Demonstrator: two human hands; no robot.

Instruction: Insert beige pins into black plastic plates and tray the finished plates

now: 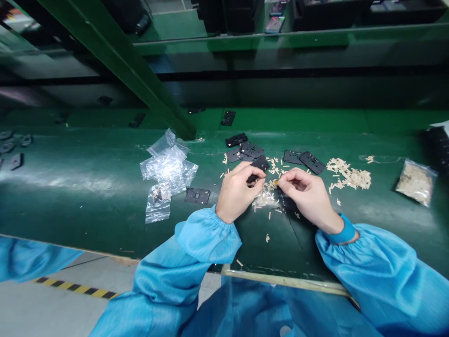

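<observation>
My left hand (238, 194) pinches the corner of a black perforated plate (260, 164) between finger and thumb, and the plate's far part rises from my fingers. My right hand (308, 196) holds a tiny amber-tipped strip (276, 181) in its fingertips, close to my left fingers. Another black plate (287, 202) lies partly hidden under my right hand. Loose pale strips (266, 196) are scattered under and between both hands. More black plates (312, 162) lie just beyond my hands.
A green workbench (87, 210) runs across the view, with crumpled clear plastic bags (168, 164) left of my hands, a pile of pale strips (349, 174) and a filled clear bag (416, 181) to the right. Black plates lie at far left. A green shelf upright (122, 70) crosses above.
</observation>
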